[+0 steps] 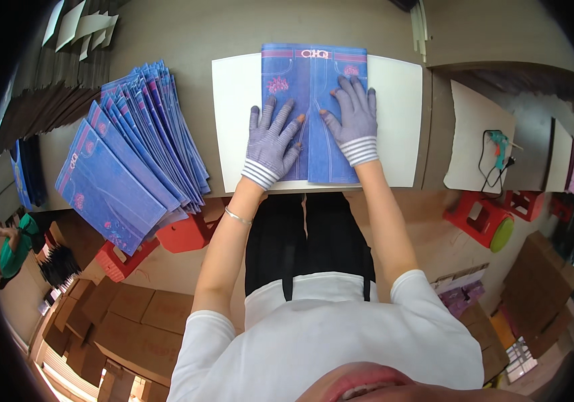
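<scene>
A blue folded paper piece (310,84), printed like denim with pink motifs, lies flat on a white board (397,124) in front of me. My left hand (271,139), in a thin grey-purple glove with a striped cuff, rests on its left side, partly over the board. The fingers are spread. On its right half lies my right hand (353,120), gloved alike, with its fingers stretched out and apart. Neither hand grips anything. Both hands cover parts of the print.
Fanned blue denim-print pieces (116,177) overhang the table edge at left. Dark board stacks (66,87) stand behind them. At right, a teal glue gun (499,149) with a black cord lies on a pale sheet (468,127). Red stools (478,221) and cardboard boxes (143,331) stand below.
</scene>
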### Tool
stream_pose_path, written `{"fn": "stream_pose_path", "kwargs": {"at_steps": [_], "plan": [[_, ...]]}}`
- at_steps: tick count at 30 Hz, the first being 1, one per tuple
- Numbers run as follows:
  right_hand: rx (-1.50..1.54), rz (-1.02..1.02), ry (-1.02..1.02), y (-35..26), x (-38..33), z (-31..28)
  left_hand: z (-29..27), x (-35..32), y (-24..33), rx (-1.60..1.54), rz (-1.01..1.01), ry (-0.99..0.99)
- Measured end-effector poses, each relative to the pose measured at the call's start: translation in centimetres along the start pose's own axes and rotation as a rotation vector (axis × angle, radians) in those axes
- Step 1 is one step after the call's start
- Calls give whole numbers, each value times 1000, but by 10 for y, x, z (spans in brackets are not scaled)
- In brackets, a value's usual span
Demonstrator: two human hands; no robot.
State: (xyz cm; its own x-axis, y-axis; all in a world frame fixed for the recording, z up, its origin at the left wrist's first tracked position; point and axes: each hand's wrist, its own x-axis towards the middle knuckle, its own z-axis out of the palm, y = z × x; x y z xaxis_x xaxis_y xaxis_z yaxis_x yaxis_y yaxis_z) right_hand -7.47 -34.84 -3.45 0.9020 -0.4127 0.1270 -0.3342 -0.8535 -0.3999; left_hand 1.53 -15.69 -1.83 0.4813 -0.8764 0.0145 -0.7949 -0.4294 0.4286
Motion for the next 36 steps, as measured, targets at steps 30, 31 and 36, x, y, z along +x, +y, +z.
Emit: {"fn": "stream_pose_path", "kwargs": {"at_steps": [30,31,36], "plan": [[-154,-342,-145,13,49,-1,-1,51,-17,215,64,-26],[-164,-407,-158,21,62,-1,-3,69,-26,263,92,19],[-154,-541,-122,50,138,-4,-7,155,-67,225,257,154]]}}
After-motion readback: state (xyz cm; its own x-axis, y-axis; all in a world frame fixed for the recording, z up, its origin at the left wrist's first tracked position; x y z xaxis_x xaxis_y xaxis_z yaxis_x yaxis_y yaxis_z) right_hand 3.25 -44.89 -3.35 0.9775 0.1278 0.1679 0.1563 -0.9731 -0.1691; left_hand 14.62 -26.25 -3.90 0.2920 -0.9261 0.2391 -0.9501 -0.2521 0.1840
